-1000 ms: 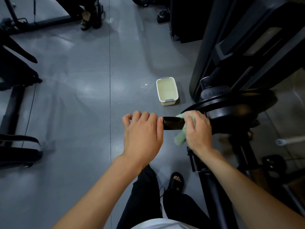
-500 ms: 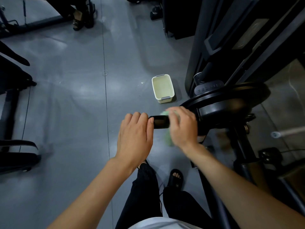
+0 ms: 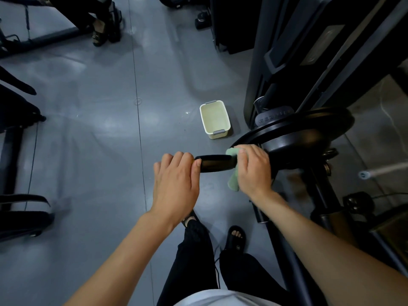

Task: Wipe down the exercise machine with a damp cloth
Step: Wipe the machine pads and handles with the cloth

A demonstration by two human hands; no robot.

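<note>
A black exercise machine (image 3: pixel 313 69) fills the right side, with a black weight plate (image 3: pixel 300 138) on a horizontal bar. The bar's black end sleeve (image 3: pixel 215 163) sticks out to the left. My left hand (image 3: pixel 176 184) is closed around the sleeve's far left end. My right hand (image 3: pixel 254 171) presses a pale green cloth (image 3: pixel 233 180) around the sleeve next to the plate; part of the cloth hangs below the bar.
A cream plastic tub (image 3: pixel 215 122) stands on the grey floor just left of the machine. Other black machine frames (image 3: pixel 15 138) line the left edge. Another person's sandalled feet (image 3: pixel 103 29) are at the top left. My own feet (image 3: pixel 235 237) stand below the bar.
My right hand with the cloth slid left along the sleeve toward my left hand, then back right to the plate. My left hand kept its hold on the bar's end.
</note>
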